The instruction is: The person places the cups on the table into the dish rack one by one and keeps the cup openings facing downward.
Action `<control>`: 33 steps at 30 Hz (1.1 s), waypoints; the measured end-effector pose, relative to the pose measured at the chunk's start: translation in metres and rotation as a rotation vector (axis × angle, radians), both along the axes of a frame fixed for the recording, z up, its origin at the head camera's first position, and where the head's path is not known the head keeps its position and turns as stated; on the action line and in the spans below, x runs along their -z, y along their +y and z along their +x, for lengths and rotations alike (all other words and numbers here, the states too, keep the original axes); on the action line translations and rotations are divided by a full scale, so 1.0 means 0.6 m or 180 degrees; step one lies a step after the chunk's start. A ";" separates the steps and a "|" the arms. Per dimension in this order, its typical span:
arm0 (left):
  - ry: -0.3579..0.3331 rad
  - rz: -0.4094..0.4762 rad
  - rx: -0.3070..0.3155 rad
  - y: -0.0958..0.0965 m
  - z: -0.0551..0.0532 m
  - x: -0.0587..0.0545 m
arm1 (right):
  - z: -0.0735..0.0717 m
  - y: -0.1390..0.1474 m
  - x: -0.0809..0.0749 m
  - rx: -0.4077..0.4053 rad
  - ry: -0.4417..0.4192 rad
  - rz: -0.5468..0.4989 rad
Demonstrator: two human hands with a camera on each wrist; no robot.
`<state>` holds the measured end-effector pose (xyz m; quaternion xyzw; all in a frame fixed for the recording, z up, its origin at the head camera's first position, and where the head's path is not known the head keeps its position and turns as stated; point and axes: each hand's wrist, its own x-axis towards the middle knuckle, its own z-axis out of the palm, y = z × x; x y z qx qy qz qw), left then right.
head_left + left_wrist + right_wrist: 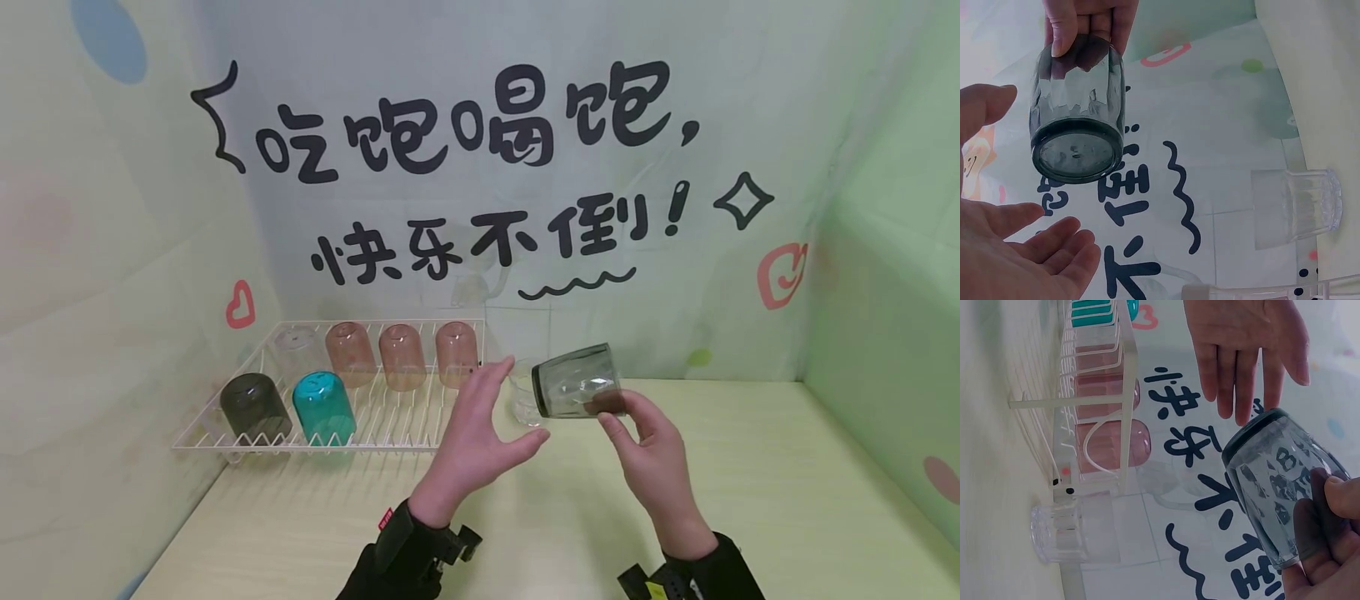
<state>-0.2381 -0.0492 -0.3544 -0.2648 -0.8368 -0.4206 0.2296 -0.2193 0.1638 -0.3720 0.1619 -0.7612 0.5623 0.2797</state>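
Observation:
A smoky grey glass cup (576, 382) lies tilted on its side in the air, its base toward the left. My right hand (654, 467) grips it at the rim end, with fingers inside the mouth and the thumb outside. To the left of the cup's base, my left hand (480, 433) is held with fingers and thumb spread apart, holding nothing. In the left wrist view the thick base of the grey cup (1075, 153) faces the left palm, with a gap between them. A clear cup (1072, 528) stands on the table behind the hands.
On the left stands a white wire rack (390, 417) with upside-down cups: several pink ones (402, 354), a clear one (297, 350), a dark grey one (255, 408) and a teal one (324, 408). A printed cloth wall (420, 50) closes off the back.

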 end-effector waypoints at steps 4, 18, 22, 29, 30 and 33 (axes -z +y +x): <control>-0.0008 0.0005 0.0016 0.003 0.000 0.001 | 0.002 -0.004 0.004 -0.0118 0.0053 -0.0031; -0.0080 0.0299 0.0310 0.015 0.004 -0.001 | 0.017 -0.023 -0.004 -0.0500 0.0034 -0.0255; -0.0170 0.0397 0.0373 0.017 0.005 -0.002 | 0.019 -0.026 -0.006 -0.0546 -0.0049 -0.0297; -0.0257 0.0495 0.0428 0.018 0.007 -0.002 | 0.023 -0.028 -0.007 -0.0560 -0.0166 -0.0387; -0.0288 0.0518 0.0434 0.019 0.011 -0.007 | 0.023 -0.028 -0.008 -0.0562 -0.0188 -0.0401; -0.0329 0.0595 0.0471 0.019 0.011 -0.009 | 0.024 -0.028 -0.009 -0.0578 -0.0258 -0.0462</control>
